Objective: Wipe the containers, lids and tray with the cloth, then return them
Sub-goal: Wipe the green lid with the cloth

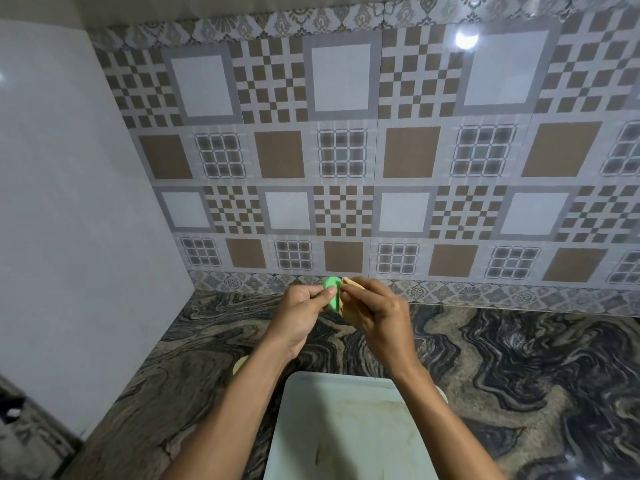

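Green lid (333, 296) is pinched in our left grip (301, 313), cloth (349, 313) in our right grip (381, 317); we should wipe rim and both faces.

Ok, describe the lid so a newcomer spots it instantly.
Start at the patterned tile wall. Near its foot, over the marbled counter and beyond the white tray, the left hand pinches the lid, a small round piece beside the yellow cloth in the right hand. It is the only green thing in view.
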